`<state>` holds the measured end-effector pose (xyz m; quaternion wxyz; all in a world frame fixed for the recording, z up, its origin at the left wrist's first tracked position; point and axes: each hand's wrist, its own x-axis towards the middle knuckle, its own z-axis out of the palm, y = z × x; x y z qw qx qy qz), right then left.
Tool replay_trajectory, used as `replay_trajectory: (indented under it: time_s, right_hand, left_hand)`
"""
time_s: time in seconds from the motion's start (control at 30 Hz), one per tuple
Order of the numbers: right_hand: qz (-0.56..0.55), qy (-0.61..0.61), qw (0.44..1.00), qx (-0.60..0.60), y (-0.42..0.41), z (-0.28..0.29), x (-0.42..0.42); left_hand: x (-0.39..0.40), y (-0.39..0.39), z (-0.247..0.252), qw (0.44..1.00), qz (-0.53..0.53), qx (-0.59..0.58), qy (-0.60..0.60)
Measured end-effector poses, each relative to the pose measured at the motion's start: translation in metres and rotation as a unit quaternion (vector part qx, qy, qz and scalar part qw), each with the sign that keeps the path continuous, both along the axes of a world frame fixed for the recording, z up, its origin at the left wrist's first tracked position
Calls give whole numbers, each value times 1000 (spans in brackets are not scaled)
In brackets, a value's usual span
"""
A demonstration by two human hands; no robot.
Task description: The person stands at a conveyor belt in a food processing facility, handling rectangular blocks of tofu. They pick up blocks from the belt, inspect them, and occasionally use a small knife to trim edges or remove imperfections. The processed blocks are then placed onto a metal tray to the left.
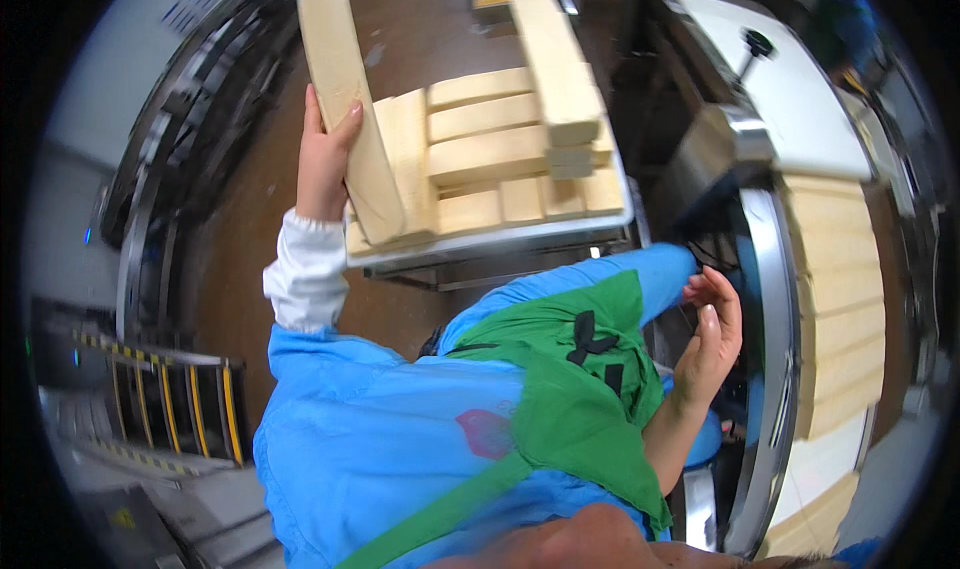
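Observation:
My left hand (326,156), below a white cuff, grips a long cream-coloured block (341,51), apparently layered tissue paper. The thumb lies across its upper face and the other fingers go behind it. The block is tilted, its lower end over the left side of a cart (517,237) with a pale rim. Several similar blocks (487,153) are laid on that cart in differing directions. On their right side, another long block (559,66) rests on top of the pile. My right hand (709,336) is held beside my knee, holding nothing, fingers loosely curled and thumb apart.
To the right, a row of cream blocks (840,306) lies on a white conveyor belt (825,456) behind a metal rail (776,329). A black knob (757,42) stands beside a white surface. Dark machinery lines the left, with a yellow-striped step frame (172,404) below.

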<state>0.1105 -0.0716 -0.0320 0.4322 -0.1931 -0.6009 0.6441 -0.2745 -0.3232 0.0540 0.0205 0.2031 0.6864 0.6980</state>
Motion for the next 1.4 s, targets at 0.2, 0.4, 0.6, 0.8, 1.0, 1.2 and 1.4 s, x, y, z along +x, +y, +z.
replay_trajectory:
  time_s: [0.2, 0.4, 0.6, 0.8, 1.0, 1.2, 1.4]
  right_hand:
    - [68, -27, 997, -16, -8, -2, -24]
    - [35, -69, 997, 0, -2, 3, -31]
    - [-44, -94, 994, 27, 10, -1, 0]
    - [-450, -253, 851, 98, 109, -29, 155]
    - [-626, -711, 319, 23, 126, -54, 427]
    - [-650, -694, 278, -134, 99, -35, 429]
    - [-585, -693, 385, -171, 106, -16, 408]
  left_hand:
    - [-133, -142, -129, 820, 301, -487, 34]
    - [-170, -117, -192, 759, 258, -595, -60]
    - [-181, -108, -232, 724, 243, -641, -78]
    - [-186, -134, -241, 631, 255, -732, -32]
    - [-34, 26, -161, 859, 89, -277, 420]
    - [167, 201, -127, 830, -314, -31, 459]
    - [312, 320, -84, 714, -542, 119, 426]
